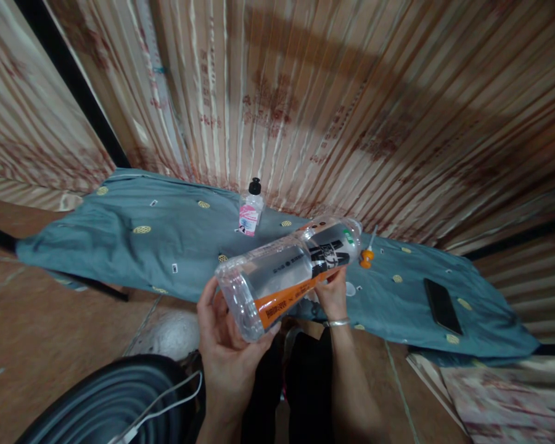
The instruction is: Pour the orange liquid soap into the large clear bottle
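Observation:
A large clear plastic bottle (287, 271) with an orange and black label lies tilted across both my hands, above the cloth-covered surface. My left hand (229, 345) is wrapped round its broad base end. Nearer the neck end, my right hand (333, 295) grips it from below, the fingers partly hidden behind the bottle. Behind the big bottle, a small clear bottle (250, 213) with a black cap and pink label stands upright. Just right of the neck end lies an orange spray or pump top (367, 258) with a thin pale tube.
A teal patterned cloth (176, 216) covers the long narrow surface. On its right side rests a dark phone (443, 306). Pleated curtains (277, 105) hang close behind. At the lower left is a black ribbed round object (120, 407) with a white cable (166, 404) over it.

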The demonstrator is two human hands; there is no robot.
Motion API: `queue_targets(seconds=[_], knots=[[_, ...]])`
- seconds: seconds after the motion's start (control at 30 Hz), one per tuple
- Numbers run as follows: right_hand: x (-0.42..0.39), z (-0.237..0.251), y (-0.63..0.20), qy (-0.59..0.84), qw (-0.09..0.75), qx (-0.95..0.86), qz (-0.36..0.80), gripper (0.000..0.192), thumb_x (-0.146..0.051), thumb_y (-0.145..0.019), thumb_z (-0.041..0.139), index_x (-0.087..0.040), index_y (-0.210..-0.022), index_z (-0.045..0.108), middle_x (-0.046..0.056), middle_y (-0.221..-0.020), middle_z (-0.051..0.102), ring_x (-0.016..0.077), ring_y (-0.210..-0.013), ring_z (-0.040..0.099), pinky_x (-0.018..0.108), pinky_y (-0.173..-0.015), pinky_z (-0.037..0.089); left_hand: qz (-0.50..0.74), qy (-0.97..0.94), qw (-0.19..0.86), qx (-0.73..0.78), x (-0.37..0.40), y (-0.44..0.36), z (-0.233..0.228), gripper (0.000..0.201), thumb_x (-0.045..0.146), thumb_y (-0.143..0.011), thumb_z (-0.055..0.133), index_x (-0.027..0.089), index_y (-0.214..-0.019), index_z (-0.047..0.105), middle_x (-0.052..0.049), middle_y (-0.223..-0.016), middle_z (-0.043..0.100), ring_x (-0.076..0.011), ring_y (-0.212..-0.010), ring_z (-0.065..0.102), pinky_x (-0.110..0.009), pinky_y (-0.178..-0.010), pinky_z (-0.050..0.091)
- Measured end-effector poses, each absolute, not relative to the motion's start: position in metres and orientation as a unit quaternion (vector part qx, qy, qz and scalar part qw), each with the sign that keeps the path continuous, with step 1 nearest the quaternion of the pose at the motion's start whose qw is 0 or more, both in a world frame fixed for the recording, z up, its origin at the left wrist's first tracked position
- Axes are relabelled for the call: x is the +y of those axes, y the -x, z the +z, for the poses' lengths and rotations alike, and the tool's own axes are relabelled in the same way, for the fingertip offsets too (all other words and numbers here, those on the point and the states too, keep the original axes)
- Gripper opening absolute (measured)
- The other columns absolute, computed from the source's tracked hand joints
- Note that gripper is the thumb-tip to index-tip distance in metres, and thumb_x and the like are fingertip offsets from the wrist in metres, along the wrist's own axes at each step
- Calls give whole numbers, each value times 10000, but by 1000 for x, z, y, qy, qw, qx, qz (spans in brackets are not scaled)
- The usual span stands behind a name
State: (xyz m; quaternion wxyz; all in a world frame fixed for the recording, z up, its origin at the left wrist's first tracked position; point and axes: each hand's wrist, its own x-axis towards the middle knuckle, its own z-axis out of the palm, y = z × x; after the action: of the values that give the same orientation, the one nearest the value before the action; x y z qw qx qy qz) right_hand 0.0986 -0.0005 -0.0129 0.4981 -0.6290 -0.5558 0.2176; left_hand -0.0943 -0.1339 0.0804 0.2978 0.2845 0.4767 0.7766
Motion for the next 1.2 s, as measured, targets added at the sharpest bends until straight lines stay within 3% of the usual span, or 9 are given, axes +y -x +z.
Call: queue_targets(seconds=[0.23,0.43,0.8,0.93,1.1,1.2], knots=[[3,-8,-94,631,512,-548,198,772,-402,-625,806,-160,-1291,501,172,-1235,693,335,-1159,675,443,-972,547,758,-318,291,490,-135,99,74,897,165,-594,953,259,-1405,583,-107,-1292,685,-284,-1109,725,-343,-896,604],[8,-15,-93,651,509,-524,207,585,-433,-591,784,-202,-1082,568,122,-1016,743,330,-949,722,434,-843,577,777,-289,300,472,-133,95,79,846,166,-582,960,289,-1349,627,-72,-1290,694,-245,-1073,738,-272,-828,614],[9,-20,-92,638,537,-512,208,479,-409,-593,797,-243,-967,548,61,-900,752,280,-819,726,385,-754,587,760,-270,292,514,-133,93,77,879,283,-564,973,257,-1360,602,-105,-1299,685,-299,-1099,719,-359,-865,612],[8,-17,-91,645,519,-519,212,524,-433,-604,788,-226,-1023,551,98,-971,748,301,-888,728,405,-796,587,762,-270,301,506,-133,94,77,880,255,-560,973,265,-1360,606,-101,-1298,680,-285,-1072,728,-345,-849,616],[6,-15,-89,647,519,-528,181,711,-427,-603,791,-177,-1212,523,157,-1139,727,335,-1032,713,436,-871,577,762,-270,300,507,-133,93,74,886,278,-581,965,272,-1385,591,-103,-1344,658,-298,-1128,705,-356,-878,608],[6,-19,-90,653,518,-526,168,691,-407,-598,799,-182,-1196,536,150,-1101,743,340,-1014,723,429,-843,581,762,-270,294,511,-133,93,72,880,287,-568,973,277,-1366,603,-100,-1350,657,-303,-1143,698,-363,-902,597]])
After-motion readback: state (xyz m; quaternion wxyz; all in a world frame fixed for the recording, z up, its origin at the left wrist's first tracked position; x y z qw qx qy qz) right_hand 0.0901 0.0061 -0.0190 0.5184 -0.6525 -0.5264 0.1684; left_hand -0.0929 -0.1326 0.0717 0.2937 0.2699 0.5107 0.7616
